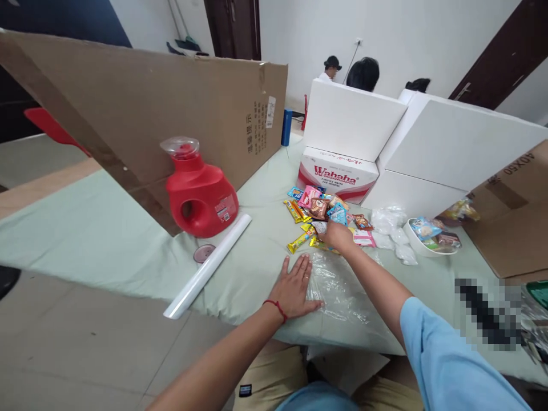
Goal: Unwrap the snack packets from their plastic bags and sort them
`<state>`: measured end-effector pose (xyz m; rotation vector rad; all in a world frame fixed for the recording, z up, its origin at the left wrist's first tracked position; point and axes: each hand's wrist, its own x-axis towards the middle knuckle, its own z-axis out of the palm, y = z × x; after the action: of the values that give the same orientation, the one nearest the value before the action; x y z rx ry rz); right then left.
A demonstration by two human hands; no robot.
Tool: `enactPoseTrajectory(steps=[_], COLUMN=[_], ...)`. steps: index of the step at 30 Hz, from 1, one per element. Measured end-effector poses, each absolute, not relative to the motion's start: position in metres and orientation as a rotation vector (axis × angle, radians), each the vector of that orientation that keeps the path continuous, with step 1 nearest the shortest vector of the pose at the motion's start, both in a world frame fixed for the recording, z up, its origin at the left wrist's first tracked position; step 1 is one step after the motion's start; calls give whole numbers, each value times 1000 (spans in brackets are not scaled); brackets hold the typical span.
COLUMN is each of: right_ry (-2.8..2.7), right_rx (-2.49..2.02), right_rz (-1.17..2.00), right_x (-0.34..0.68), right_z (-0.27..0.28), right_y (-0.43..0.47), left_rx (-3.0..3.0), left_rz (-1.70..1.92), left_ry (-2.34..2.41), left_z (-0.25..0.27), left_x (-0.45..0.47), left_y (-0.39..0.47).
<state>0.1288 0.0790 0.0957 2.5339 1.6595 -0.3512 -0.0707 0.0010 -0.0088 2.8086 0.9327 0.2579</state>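
Note:
My left hand (295,285) lies flat with its fingers spread on the cloth. Its thumb and edge rest on a clear plastic bag (342,294) spread on the table. At the near side of a pile of wrapped snacks (319,208), my right hand (338,237) is closed, its fingertips on a small whitish snack packet (319,227); the fingers are partly hidden. Yellow snack bars (301,240) lie just left of that hand. A pink-and-white packet (363,238) sits to its right.
Left of the snacks stand a red detergent jug (201,194) and a white roll (208,268), before a large cardboard sheet (192,103). Behind is a Wahaha box (336,174). Crumpled clear bags (389,222) and a white bowl (422,244) of snacks lie right. People sit beyond white panels (454,137).

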Motion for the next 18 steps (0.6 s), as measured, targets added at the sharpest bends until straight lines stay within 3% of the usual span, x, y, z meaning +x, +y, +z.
enactPoseTrajectory(steps=[7, 12, 18], right_ry=[2235, 2513, 2228], right_rx=[2738, 2477, 2338], right_rz=[-140, -674, -665], right_x=[183, 200, 206], right_z=[135, 111, 61], right_y=[-29, -126, -167], left_rx=[2730, 2643, 2447], left_rz=[311, 303, 265], left_ry=[1189, 1258, 1389], left_z=[-16, -11, 12], left_x=[-74, -73, -68], left_y=[-71, -94, -78])
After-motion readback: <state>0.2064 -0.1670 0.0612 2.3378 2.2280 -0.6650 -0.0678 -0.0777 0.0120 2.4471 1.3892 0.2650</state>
